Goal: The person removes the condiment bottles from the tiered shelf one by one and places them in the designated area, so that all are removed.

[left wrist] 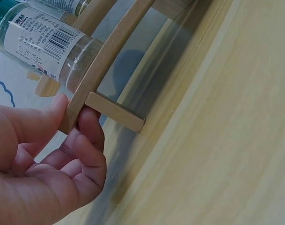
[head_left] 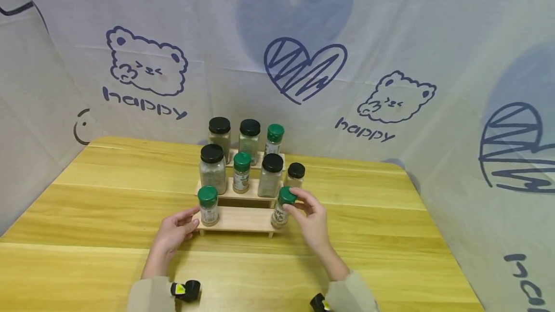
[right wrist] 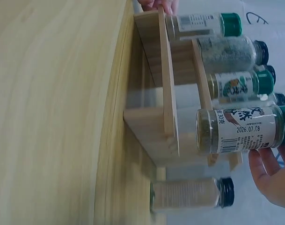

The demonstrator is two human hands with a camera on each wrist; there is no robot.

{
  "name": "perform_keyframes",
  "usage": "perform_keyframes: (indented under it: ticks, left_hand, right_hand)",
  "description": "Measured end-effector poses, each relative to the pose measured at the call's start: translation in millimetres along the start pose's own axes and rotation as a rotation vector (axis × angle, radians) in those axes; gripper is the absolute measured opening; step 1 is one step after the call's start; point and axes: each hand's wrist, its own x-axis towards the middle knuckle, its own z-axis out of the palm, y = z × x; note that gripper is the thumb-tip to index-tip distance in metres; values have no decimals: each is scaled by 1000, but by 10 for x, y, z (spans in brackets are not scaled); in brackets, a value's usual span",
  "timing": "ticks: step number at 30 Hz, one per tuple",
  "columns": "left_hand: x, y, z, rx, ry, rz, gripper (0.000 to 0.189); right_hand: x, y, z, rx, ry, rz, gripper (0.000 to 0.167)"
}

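Note:
My right hand [head_left: 310,218] grips a green-capped spice jar [head_left: 283,208] by its cap, over the right end of the lowest step. In the right wrist view, a gap shows between this jar's base [right wrist: 205,131] and the step's edge. With thumb above and fingers below, my left hand [left wrist: 48,159] pinches the left end of the wooden tiered spice rack [head_left: 243,219]. Another green-capped jar [head_left: 209,208] stands on that step, close to my left thumb. Jars with black and green caps fill the two upper steps, among them a large black-capped jar [head_left: 213,172].
A small black-capped jar [right wrist: 186,194] stands on the table just right of the rack. The wooden table [head_left: 368,235] extends around the rack on both sides. Behind it hangs a pale cloth [head_left: 225,61] printed with bears and hearts.

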Motion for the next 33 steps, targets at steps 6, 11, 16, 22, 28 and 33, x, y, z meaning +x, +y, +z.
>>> perform_keyframes:
  ticks: [6,11,16,22,28,33]
  left_hand:
    - [9,-4,-4,-5,3,-4,42]
    - [13,-12,-9,-11,3,-6,42]
    - [15,-18,-4,-9,-5,-1,43]
    - [17,-11,-2,-12,-7,-1,43]
    - [5,-2,0,-14,-8,-1,43]
    - [-2,-2,-1,-10,-7,-2,42]
  right_hand:
    - [17,48,-144,-24,25,-4,31]
    - [32,104,-240,-17,25,-8,30]
    - [62,77,-293,-3,41,12,29]
    - [133,85,-353,-10,81,74,30]
    - [197,243,-433,-14,110,133,31]
    - [251,301,-478,-23,120,167,31]
